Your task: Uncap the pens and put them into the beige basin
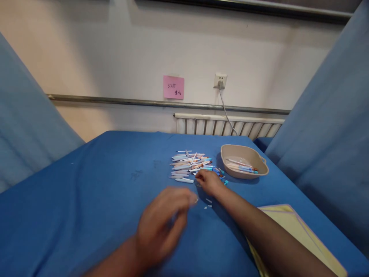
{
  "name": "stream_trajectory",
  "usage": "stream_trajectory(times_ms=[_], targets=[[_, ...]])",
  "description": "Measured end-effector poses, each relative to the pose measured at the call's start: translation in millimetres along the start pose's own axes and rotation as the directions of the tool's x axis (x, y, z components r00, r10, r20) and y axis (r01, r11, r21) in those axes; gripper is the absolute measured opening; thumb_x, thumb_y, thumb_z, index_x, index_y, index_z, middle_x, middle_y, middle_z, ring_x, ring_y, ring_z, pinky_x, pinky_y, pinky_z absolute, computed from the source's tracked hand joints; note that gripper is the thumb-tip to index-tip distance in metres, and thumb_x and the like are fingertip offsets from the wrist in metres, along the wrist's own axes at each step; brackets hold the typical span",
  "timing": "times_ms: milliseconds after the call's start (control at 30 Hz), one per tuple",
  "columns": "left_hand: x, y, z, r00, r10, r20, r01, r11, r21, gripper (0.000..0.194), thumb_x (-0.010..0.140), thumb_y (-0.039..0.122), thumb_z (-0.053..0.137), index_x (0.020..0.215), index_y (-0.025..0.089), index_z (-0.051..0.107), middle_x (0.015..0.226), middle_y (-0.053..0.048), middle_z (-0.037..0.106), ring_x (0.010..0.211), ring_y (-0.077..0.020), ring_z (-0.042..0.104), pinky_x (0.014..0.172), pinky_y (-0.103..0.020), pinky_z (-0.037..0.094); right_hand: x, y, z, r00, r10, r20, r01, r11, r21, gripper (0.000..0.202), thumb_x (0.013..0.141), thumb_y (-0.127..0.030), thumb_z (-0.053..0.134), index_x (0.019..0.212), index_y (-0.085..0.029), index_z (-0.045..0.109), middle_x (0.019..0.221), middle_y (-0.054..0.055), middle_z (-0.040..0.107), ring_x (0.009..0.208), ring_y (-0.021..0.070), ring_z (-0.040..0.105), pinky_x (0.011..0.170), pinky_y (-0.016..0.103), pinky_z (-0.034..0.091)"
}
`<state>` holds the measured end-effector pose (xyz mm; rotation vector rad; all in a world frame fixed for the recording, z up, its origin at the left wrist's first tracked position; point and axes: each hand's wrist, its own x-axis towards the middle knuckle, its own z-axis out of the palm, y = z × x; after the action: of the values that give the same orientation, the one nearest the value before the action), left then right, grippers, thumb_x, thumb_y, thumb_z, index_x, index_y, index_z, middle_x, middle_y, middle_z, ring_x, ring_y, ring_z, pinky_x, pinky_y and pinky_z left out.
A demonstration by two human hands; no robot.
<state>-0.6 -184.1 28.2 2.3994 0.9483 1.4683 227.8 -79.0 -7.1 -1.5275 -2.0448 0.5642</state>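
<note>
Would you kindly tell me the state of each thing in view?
Pens: loosely heaped on the blue cloth.
Beige basin: upright, uncovered, with pens inside.
Plug: inserted in the socket.
Pink note: fixed to the wall.
White bits: scattered.
Left hand: raised, blurred, grip unclear.
Right hand: at the heap's edge, grip unclear.

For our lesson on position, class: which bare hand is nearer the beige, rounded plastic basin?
The bare right hand, at the heap of slim multicoloured pens; the blurred bare left hand is farther from the basin.
</note>
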Motion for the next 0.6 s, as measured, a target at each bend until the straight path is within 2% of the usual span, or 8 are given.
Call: stream_trajectory(times_ms=[33, 67, 133, 200, 267, 367, 600], targets=[[20, -18, 6.7, 0.993, -0.117, 0.024, 0.116, 0.992, 0.044, 0.02, 0.083, 0.023, 0.055, 0.101, 0.024, 0.065, 0.092, -0.004, 0.07, 0.086, -0.0188, 0.065, 0.079, -0.031, 0.053, 4, -5, 2, 1.0, -0.008, 0.014, 0.009, 0.999, -0.039, 0.017, 0.08, -0.016, 0.055, 0.093, -0.02, 0.065, 0.096, 0.006, 0.069, 0.089, 0.0179, 0.061, 0.077, 0.026, 0.041], [37, -38, 11.7, 0.965, -0.261, 0.034, 0.257, 0.961, 0.1, 0.02, 0.082, 0.024, 0.054, 0.098, 0.022, 0.066, 0.091, -0.004, 0.071, 0.086, -0.0195, 0.065, 0.08, -0.032, 0.052, 8, -10, 4, 0.999, -0.014, 0.028, 0.016, 0.997, -0.075, 0.017, 0.08, -0.016, 0.055, 0.093, -0.02, 0.065, 0.098, 0.006, 0.069, 0.091, 0.0185, 0.06, 0.078, 0.026, 0.04], [60, -78, 16.4, 0.873, -0.486, 0.048, 0.471, 0.864, 0.179, 0.025, 0.082, 0.027, 0.048, 0.098, 0.019, 0.066, 0.096, -0.005, 0.071, 0.089, -0.0204, 0.065, 0.083, -0.033, 0.051, 14, -17, 8, 0.998, -0.025, 0.061, 0.033, 0.99, -0.135, 0.017, 0.08, -0.016, 0.055, 0.094, -0.019, 0.065, 0.1, 0.007, 0.068, 0.092, 0.0196, 0.06, 0.078, 0.026, 0.039], [66, -110, 15.7, 0.836, -0.542, 0.08, 0.518, 0.83, 0.208, 0.028, 0.078, 0.028, 0.048, 0.096, 0.016, 0.066, 0.094, -0.006, 0.072, 0.086, -0.0218, 0.066, 0.081, -0.034, 0.051, 18, -21, 11, 0.995, -0.038, 0.097, 0.055, 0.982, -0.181, 0.018, 0.081, -0.015, 0.054, 0.094, -0.019, 0.065, 0.099, 0.008, 0.068, 0.092, 0.0199, 0.06, 0.076, 0.026, 0.039], [61, -130, 13.5, 0.816, -0.566, 0.119, 0.533, 0.816, 0.225, 0.029, 0.078, 0.029, 0.047, 0.096, 0.016, 0.065, 0.095, -0.006, 0.072, 0.087, -0.0213, 0.066, 0.082, -0.033, 0.051, 20, -22, 13, 0.99, -0.053, 0.133, 0.081, 0.974, -0.212, 0.019, 0.081, -0.013, 0.054, 0.095, -0.019, 0.064, 0.099, 0.007, 0.067, 0.092, 0.0196, 0.06, 0.076, 0.026, 0.038], [51, -136, 13.3, 0.795, -0.578, 0.184, 0.528, 0.809, 0.257, 0.028, 0.078, 0.029, 0.048, 0.096, 0.018, 0.066, 0.094, -0.005, 0.071, 0.087, -0.0212, 0.065, 0.081, -0.033, 0.049, 20, -21, 16, 0.982, -0.074, 0.172, 0.115, 0.963, -0.244, 0.019, 0.081, -0.014, 0.055, 0.097, -0.02, 0.063, 0.1, 0.007, 0.066, 0.094, 0.0195, 0.059, 0.077, 0.025, 0.038], [49, -125, 20.1, 0.766, -0.556, 0.323, 0.49, 0.83, 0.266, 0.022, 0.077, 0.029, 0.051, 0.088, 0.018, 0.067, 0.083, -0.004, 0.069, 0.078, -0.02, 0.061, 0.073, -0.029, 0.046, 17, -23, 17, 0.969, -0.134, 0.208, 0.196, 0.93, -0.312, 0.026, 0.081, -0.008, 0.05, 0.104, -0.016, 0.06, 0.104, 0.012, 0.063, 0.099, 0.0226, 0.056, 0.083, 0.03, 0.037]])
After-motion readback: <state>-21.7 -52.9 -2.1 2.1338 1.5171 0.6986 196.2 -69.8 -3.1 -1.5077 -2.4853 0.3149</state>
